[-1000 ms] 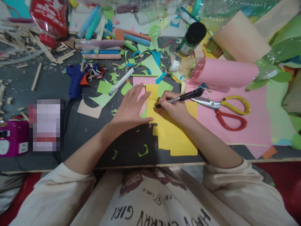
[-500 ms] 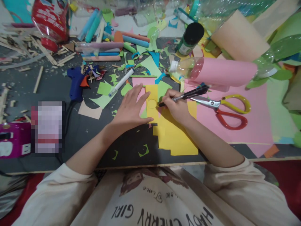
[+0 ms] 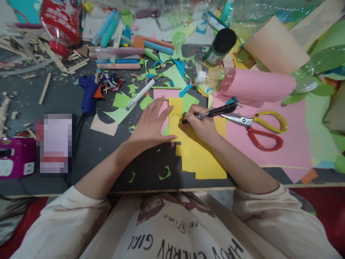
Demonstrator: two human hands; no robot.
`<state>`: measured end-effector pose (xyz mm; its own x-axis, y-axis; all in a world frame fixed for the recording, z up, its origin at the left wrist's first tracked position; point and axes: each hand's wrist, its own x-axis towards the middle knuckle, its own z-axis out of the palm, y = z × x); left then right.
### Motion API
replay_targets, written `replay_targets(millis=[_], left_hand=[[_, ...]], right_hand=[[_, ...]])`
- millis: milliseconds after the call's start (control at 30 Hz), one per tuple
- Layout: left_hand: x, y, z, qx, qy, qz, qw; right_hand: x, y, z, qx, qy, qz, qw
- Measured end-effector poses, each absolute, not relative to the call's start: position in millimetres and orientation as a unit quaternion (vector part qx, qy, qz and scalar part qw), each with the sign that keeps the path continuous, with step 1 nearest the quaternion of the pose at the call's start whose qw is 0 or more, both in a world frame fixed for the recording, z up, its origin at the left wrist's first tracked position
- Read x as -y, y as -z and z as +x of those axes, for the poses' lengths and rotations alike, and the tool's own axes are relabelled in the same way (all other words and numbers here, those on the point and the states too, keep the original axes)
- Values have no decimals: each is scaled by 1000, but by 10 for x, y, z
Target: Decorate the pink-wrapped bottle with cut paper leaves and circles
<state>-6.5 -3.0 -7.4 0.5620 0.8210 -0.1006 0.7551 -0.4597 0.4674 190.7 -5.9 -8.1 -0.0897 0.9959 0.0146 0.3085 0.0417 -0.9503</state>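
Yellow paper strip (image 3: 175,129) bears a thin circle (image 3: 175,119).

The scissors (image 3: 243,121) lie on a paper sheet (image 3: 293,151), with a bottle (image 3: 258,85) just behind them and a canister (image 3: 222,44) farther back, to the left. Left of the scissors come the right hand (image 3: 201,124) with its pen (image 3: 219,110), then a paper strip (image 3: 176,129) partly under the left hand (image 3: 151,118), then, well apart, a marker (image 3: 140,94) and a glue gun (image 3: 88,102).

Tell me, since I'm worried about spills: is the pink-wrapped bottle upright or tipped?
Tipped: the pink-wrapped bottle lies on its side, its white cap pointing sideways, not up.
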Motion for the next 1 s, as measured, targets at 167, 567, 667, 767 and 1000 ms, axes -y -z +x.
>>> replay_targets(millis=[167, 567, 667, 767, 1000], left_hand=[[33, 50, -53, -464, -62, 851, 237], [30, 68, -64, -460, -72, 853, 236], [29, 74, -67, -455, -76, 856, 233], [31, 79, -66, -451, -77, 859, 231], [30, 90, -60, -454, -77, 859, 223]], right_hand=[[55, 72, 1897, 592, -389, -553, 439], [62, 79, 1893, 591, -371, -554, 454], [60, 82, 1891, 601, -374, -551, 443], [68, 91, 1894, 617, -405, -527, 421], [60, 125, 1889, 610, -349, -542, 461]])
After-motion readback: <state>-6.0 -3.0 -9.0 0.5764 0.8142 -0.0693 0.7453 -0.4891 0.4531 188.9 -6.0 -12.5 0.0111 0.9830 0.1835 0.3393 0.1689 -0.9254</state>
